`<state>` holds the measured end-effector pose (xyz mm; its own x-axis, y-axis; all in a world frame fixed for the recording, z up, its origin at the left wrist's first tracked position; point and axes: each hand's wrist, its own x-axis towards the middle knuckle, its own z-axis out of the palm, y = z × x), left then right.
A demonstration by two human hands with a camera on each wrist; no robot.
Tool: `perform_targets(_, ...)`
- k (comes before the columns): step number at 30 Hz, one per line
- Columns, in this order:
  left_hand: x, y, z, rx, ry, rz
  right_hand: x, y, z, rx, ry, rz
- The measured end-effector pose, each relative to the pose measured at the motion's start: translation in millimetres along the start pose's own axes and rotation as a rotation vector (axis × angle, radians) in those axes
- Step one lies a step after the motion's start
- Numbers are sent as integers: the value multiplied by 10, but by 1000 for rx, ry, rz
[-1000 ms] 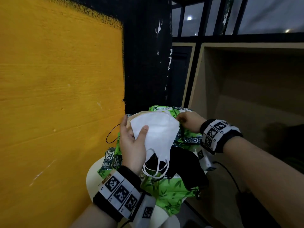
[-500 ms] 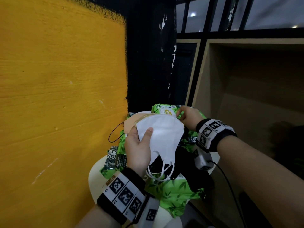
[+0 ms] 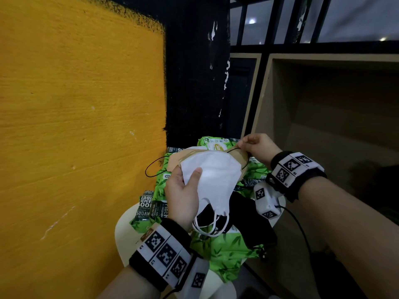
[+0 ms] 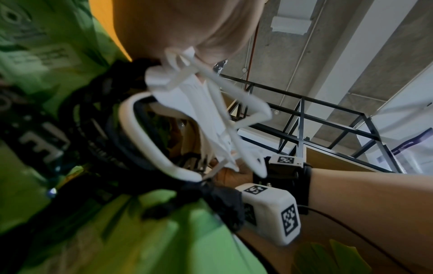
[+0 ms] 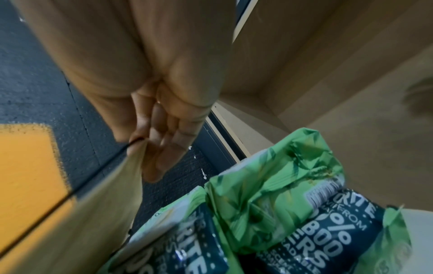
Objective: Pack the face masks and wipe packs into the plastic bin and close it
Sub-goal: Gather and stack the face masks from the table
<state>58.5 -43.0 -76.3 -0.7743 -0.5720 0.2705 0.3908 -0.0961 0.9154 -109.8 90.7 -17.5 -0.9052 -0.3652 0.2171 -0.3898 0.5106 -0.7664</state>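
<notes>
My left hand (image 3: 183,190) grips a stack of face masks: a white mask (image 3: 213,175) lies on top with my thumb across it, and its white ear loops (image 4: 150,137) dangle below. A tan mask (image 3: 236,157) lies under it. My right hand (image 3: 255,145) pinches the far corner of the tan mask (image 5: 110,194) between thumb and fingers. A black mask (image 3: 248,216) lies beneath on green wipe packs (image 3: 220,253). More green wipe packs (image 5: 293,213) sit just under my right hand. No plastic bin shows in any view.
The wipe packs are piled on a small round cream stool (image 3: 123,229). An orange wall (image 3: 75,126) stands close on the left, a black pillar (image 3: 194,72) behind. An open wooden shelf unit (image 3: 323,115) is at the right. A black cable (image 3: 302,231) hangs from my right wrist.
My right hand has taken the tan mask's far corner and lifted a little. The mask stack in my left hand has risen slightly above the wipe packs.
</notes>
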Motion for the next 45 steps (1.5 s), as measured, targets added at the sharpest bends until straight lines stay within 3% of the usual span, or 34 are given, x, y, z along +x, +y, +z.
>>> perform_targets(5, 0, -7, 7, 10, -5, 15, -41, -96, -137, 178, 71, 8)
perform_targets(12, -10, -5, 70, 3, 6, 18, -172, -236, -303, -134, 476, -217)
perform_targets(18, -30, 51, 90, -39, 61, 16, -271, -413, -423, -308, 582, -299)
perform_targets(23, -51, 122, 104, -117, 22, 29, -386, -511, -397, -136, 423, -312)
perform_targets(29, -137, 258, 124, -192, -54, 65, -491, -539, -339, 119, -187, -220)
perform_targets(33, -148, 318, 109, -186, -7, 91, -565, -567, -323, 150, -385, -195)
perform_targets(41, -100, 250, 66, -226, 29, 43, -533, -590, -215, 217, -394, -152)
perform_targets(45, -33, 158, -16, -166, 117, 39, -413, -487, -167, 84, -199, -70)
